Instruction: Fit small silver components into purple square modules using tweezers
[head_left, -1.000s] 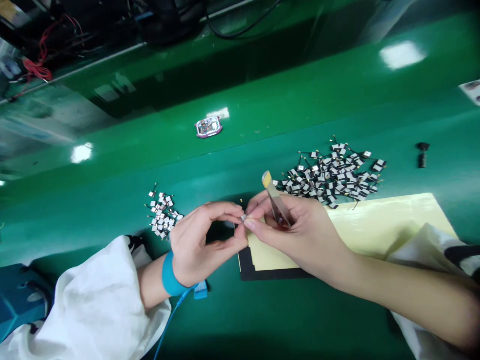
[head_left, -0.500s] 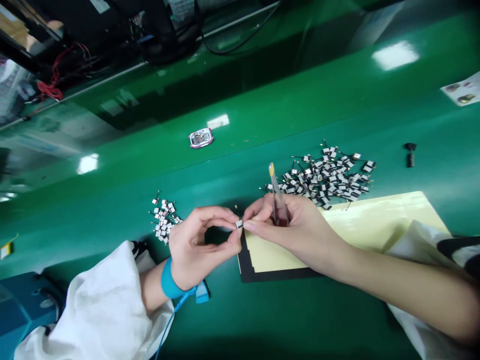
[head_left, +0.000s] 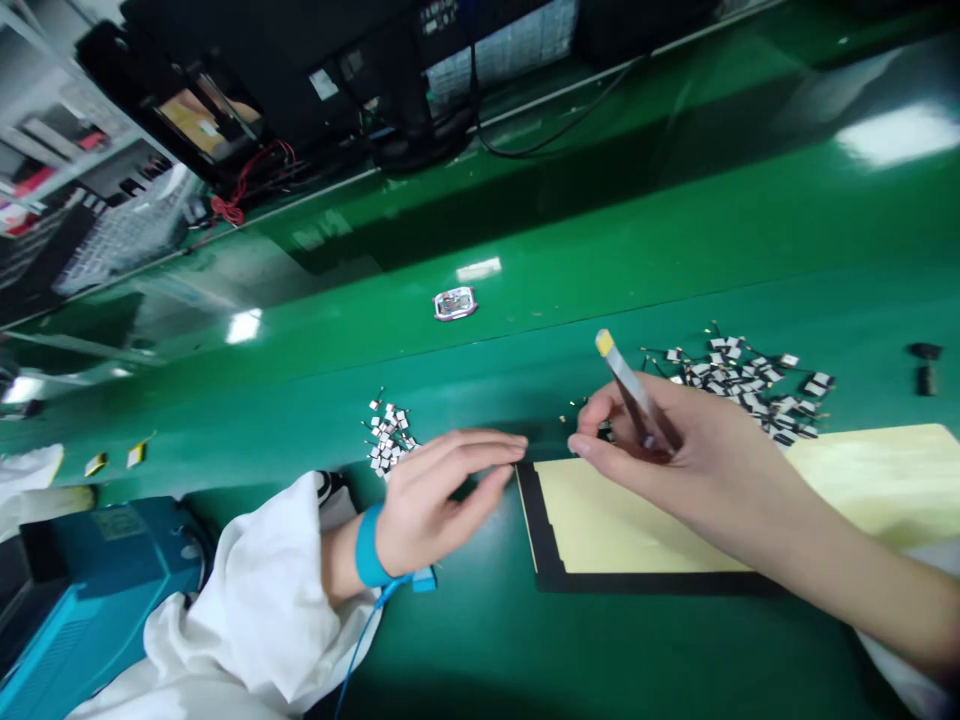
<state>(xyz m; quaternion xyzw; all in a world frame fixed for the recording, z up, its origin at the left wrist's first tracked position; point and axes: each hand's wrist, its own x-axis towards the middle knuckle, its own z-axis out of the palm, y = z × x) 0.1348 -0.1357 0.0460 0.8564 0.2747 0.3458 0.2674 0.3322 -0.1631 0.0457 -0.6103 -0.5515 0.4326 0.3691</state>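
Note:
My left hand (head_left: 450,490), with a blue band (head_left: 368,546) round its wrist, is over the green mat, its fingers reaching right with a gap between thumb and forefinger. Nothing shows in it. Beside it on the left lies a small pile of white parts (head_left: 388,440). My right hand (head_left: 660,440) holds tweezers (head_left: 628,385) against the palm, their yellow-tipped end pointing up and left. Its thumb and forefinger are near each other, and whether a small part is between them is unclear. Behind this hand spreads a larger pile of black-and-white parts (head_left: 739,375).
A yellow sheet (head_left: 637,520) on a black board (head_left: 600,582) lies under my right forearm. Farther back is a small open device (head_left: 454,303). Black pieces (head_left: 927,375) lie at the right, a blue machine (head_left: 112,560) stands at the left, and a monitor stands at the back.
My hands have moved apart, and the small white part that was between their fingertips no longer shows there. My left fingers have opened. The whole view has shifted, so objects appear farther right and lower.

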